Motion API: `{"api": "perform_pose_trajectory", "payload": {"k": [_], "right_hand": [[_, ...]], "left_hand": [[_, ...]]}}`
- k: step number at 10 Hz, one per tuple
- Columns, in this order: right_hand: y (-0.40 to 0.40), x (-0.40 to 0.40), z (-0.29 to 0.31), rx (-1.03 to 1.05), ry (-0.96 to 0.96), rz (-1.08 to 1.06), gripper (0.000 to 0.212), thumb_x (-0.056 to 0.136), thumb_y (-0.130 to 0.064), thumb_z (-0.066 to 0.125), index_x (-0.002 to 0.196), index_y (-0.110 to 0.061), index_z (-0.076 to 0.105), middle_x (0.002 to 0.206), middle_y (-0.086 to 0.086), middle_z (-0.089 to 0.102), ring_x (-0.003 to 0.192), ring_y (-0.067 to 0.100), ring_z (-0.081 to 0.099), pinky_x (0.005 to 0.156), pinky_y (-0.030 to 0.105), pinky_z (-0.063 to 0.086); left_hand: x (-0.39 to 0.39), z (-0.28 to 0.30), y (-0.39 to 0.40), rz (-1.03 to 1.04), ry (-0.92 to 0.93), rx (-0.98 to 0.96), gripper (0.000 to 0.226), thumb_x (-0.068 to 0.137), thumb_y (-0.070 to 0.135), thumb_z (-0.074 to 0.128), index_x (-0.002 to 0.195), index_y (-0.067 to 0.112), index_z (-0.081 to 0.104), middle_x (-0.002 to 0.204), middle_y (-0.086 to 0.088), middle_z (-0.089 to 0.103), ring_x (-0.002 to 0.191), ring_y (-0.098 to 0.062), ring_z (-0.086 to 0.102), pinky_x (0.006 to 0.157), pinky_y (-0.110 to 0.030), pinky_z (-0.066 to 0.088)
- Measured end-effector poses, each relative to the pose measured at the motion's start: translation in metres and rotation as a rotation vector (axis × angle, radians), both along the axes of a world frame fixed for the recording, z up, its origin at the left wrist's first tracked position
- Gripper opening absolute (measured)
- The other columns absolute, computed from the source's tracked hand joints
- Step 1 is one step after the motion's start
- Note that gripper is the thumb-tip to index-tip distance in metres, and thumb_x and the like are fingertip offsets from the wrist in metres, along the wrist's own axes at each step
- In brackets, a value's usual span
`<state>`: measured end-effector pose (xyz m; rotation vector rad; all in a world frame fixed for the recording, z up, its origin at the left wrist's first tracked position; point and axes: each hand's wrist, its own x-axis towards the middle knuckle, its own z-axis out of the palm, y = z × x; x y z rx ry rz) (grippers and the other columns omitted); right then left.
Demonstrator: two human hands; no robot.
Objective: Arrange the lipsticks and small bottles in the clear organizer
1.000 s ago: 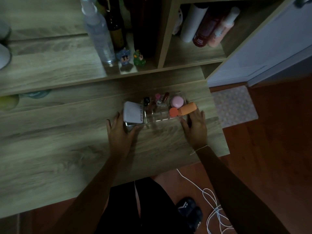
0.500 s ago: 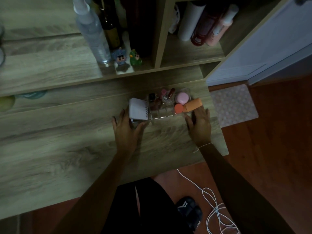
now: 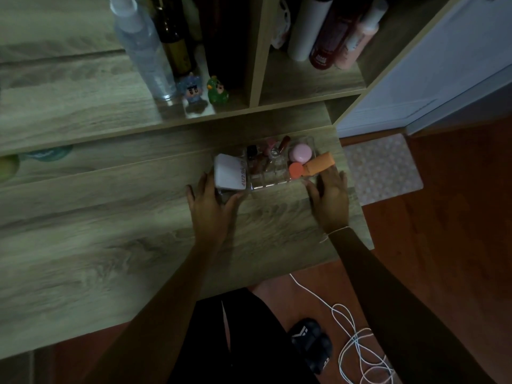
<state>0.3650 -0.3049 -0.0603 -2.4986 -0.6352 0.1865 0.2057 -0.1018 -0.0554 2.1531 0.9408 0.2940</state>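
Note:
The clear organizer (image 3: 267, 185) stands on the wooden desk near its right end. In it are a white compact (image 3: 229, 174) at the left, a black-capped small bottle (image 3: 251, 151), a pink lipstick (image 3: 271, 151), a dark red lipstick (image 3: 284, 142), a pink round case (image 3: 300, 151) and an orange tube (image 3: 318, 163) with a round cap. My left hand (image 3: 210, 209) grips the organizer's left front corner, under the compact. My right hand (image 3: 331, 200) presses its fingers against the right front corner, under the tube.
Behind the organizer a raised shelf (image 3: 83, 117) carries a clear spray bottle (image 3: 144, 48), dark bottles and two small figurines (image 3: 205, 91). A cubby (image 3: 310, 81) holds more bottles. The desk's right edge (image 3: 357, 195) is close to my right hand. A white cable (image 3: 354, 339) lies on the floor.
Both hands have slid the organizer away from me and slightly right, toward the shelf. Their hold on its two front corners is unchanged.

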Motion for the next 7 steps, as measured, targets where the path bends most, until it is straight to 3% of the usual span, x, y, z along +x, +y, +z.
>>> {"api": "perform_pose_trajectory", "payload": {"k": [1, 3, 4, 5, 6, 7], "right_hand": [[0.0, 0.001, 0.0, 0.005, -0.011, -0.008, 0.05, 0.096, -0.04, 0.046, 0.137, -0.011, 0.044, 0.142, 0.009, 0.05, 0.137, 0.025, 0.04, 0.12, 0.05, 0.013], [0.002, 0.0, 0.002, 0.008, -0.014, -0.015, 0.047, 0.096, -0.038, 0.047, 0.134, -0.01, 0.046, 0.137, 0.013, 0.054, 0.132, 0.032, 0.045, 0.118, 0.054, 0.019], [0.003, -0.003, 0.001, 0.01, -0.014, -0.029, 0.047, 0.096, -0.037, 0.049, 0.135, -0.01, 0.045, 0.142, 0.013, 0.05, 0.137, 0.031, 0.038, 0.118, 0.051, 0.019], [0.005, -0.012, 0.002, 0.007, 0.033, -0.092, 0.054, 0.097, -0.037, 0.051, 0.14, -0.008, 0.039, 0.148, 0.017, 0.043, 0.142, 0.033, 0.03, 0.118, 0.052, 0.021], [0.003, -0.028, -0.002, 0.006, 0.052, -0.166, 0.061, 0.098, -0.038, 0.047, 0.145, -0.003, 0.032, 0.152, 0.018, 0.036, 0.145, 0.032, 0.024, 0.119, 0.051, 0.02], [-0.001, -0.044, -0.001, -0.013, 0.065, -0.213, 0.06, 0.099, -0.037, 0.044, 0.145, 0.0, 0.032, 0.153, 0.019, 0.034, 0.145, 0.031, 0.024, 0.12, 0.047, 0.016]], "left_hand": [[0.001, -0.002, -0.001, -0.002, 0.013, -0.027, 0.075, 0.079, 0.06, 0.056, 0.137, 0.016, 0.039, 0.144, -0.007, 0.045, 0.136, -0.024, 0.036, 0.118, -0.053, 0.007], [0.002, -0.004, -0.001, 0.004, 0.011, -0.038, 0.073, 0.079, 0.062, 0.054, 0.136, 0.019, 0.04, 0.144, -0.005, 0.045, 0.136, -0.021, 0.036, 0.119, -0.052, 0.004], [0.001, -0.004, -0.001, 0.006, 0.001, -0.068, 0.07, 0.079, 0.06, 0.057, 0.134, 0.019, 0.042, 0.142, -0.005, 0.047, 0.134, -0.02, 0.039, 0.119, -0.052, 0.006], [0.0, -0.002, -0.001, 0.009, -0.005, -0.135, 0.074, 0.079, 0.055, 0.061, 0.138, 0.019, 0.036, 0.144, -0.006, 0.046, 0.135, -0.024, 0.037, 0.118, -0.054, 0.012], [-0.007, -0.001, -0.002, 0.029, 0.008, -0.22, 0.082, 0.079, 0.048, 0.064, 0.145, 0.02, 0.024, 0.147, -0.007, 0.04, 0.136, -0.03, 0.034, 0.109, -0.057, 0.033], [-0.017, -0.001, -0.003, -0.007, 0.033, -0.175, 0.078, 0.083, 0.038, 0.065, 0.145, 0.017, 0.022, 0.144, -0.01, 0.041, 0.131, -0.027, 0.039, 0.104, -0.052, 0.04]]}}
